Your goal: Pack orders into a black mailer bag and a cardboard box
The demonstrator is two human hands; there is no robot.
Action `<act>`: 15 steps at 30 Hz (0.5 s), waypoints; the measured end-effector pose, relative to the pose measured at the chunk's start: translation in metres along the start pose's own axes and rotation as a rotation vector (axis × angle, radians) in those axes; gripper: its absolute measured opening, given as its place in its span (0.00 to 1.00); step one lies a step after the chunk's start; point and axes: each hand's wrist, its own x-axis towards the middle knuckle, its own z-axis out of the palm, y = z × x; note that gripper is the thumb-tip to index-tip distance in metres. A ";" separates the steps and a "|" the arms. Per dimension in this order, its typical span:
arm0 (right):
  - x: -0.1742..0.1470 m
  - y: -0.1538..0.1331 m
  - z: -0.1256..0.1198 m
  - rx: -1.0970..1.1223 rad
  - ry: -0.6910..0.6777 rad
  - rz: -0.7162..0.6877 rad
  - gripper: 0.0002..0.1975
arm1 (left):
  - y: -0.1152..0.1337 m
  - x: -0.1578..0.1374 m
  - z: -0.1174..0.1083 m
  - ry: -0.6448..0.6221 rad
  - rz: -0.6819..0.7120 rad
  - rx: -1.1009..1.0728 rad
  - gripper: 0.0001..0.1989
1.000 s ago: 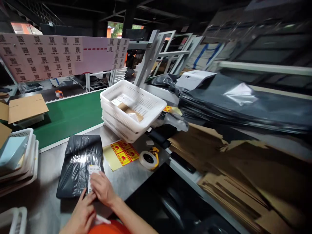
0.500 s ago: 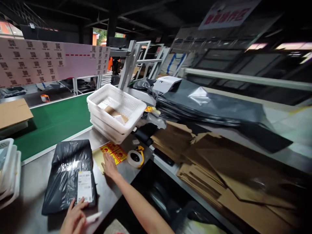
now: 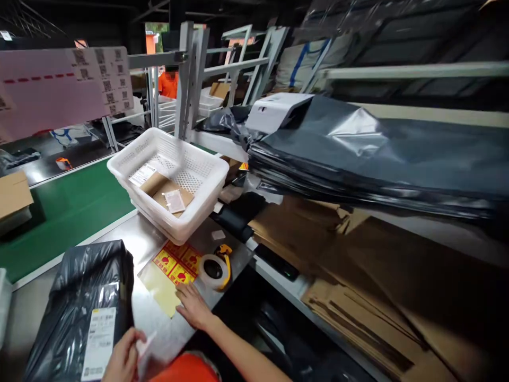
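Observation:
A black plastic parcel (image 3: 79, 302) with a white shipping label (image 3: 97, 339) lies on the steel table (image 3: 139, 249) at the lower left. My left hand (image 3: 123, 358) sits at its near right corner, pinching a thin strip of clear backing paper. My right hand (image 3: 193, 305) rests flat on the near edge of a yellow sheet of red warning stickers (image 3: 170, 268), fingers spread. A roll of clear tape on a yellow dispenser (image 3: 214, 265) lies just beyond that hand.
Stacked white baskets (image 3: 194, 207) holding a small brown box stand behind the stickers. A green conveyor (image 3: 67, 212) runs along the left. Flat cardboard (image 3: 358, 276) and piled grey mailer bags (image 3: 377, 154) fill the right. A person in orange stands far back.
My right hand left the parcel's label and moved right onto the sticker sheet. The left hand stayed at the parcel's near corner. The view swung to the right.

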 end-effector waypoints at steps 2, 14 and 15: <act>0.009 0.015 0.000 -0.002 0.080 0.024 0.22 | 0.012 0.025 0.027 -0.024 -0.021 0.049 0.18; 0.010 0.046 0.011 -0.040 0.220 -0.046 0.16 | 0.009 0.111 0.093 -0.297 0.367 0.643 0.20; 0.008 0.046 0.011 -0.046 0.220 -0.059 0.17 | 0.004 0.112 0.095 -0.323 0.372 0.654 0.22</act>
